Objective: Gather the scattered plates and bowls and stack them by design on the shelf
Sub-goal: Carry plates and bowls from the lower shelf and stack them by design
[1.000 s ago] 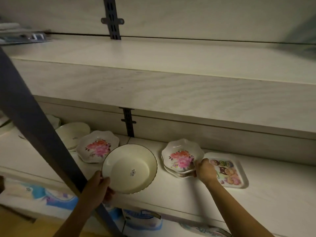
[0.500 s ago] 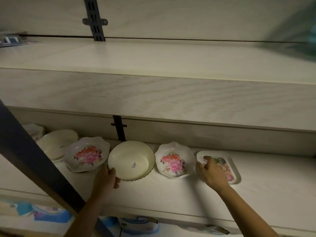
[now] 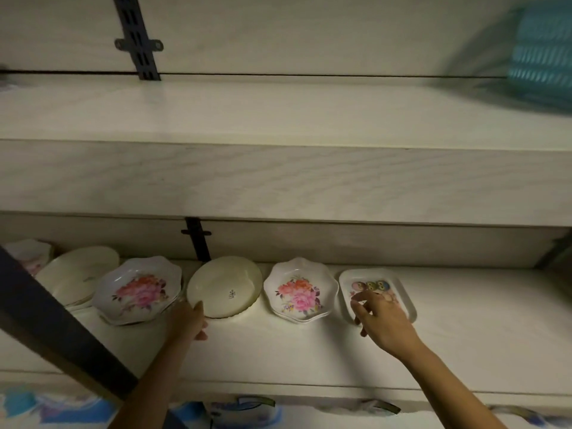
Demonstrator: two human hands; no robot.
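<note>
Pale wood-grain boards make two levels: an upper shelf (image 3: 278, 113), where a blurred turquoise basket (image 3: 541, 57) stands at the right end, and a lower shelf (image 3: 464, 335) that carries all the dishes. A dark slotted rail (image 3: 136, 41) runs up the back wall, and a dark slanted bar (image 3: 46, 320) crosses the left front corner. Along the back edge of the lower shelf the dishes lie in one row. At the far left end a small floral dish (image 3: 29, 253) is partly hidden, then comes a pile of cream plates (image 3: 79, 270), then a scalloped floral bowl (image 3: 139, 291) that overlaps this pile. Near the middle lies the cream bowl (image 3: 224, 287). Just beside it on the right is a short floral stack (image 3: 300, 291), and next to that a rectangular cartoon tray (image 3: 376, 289). The left hand (image 3: 188, 320) grips the near-left rim of the cream bowl, with the thumb on top and the other fingers curled below. The right hand (image 3: 382, 320) is spread and relaxed over the near half of the cartoon tray and holds nothing; if the fingertips touch the tray I cannot tell. Under the front edge, blue and white packages (image 3: 241, 413) are visible.
</note>
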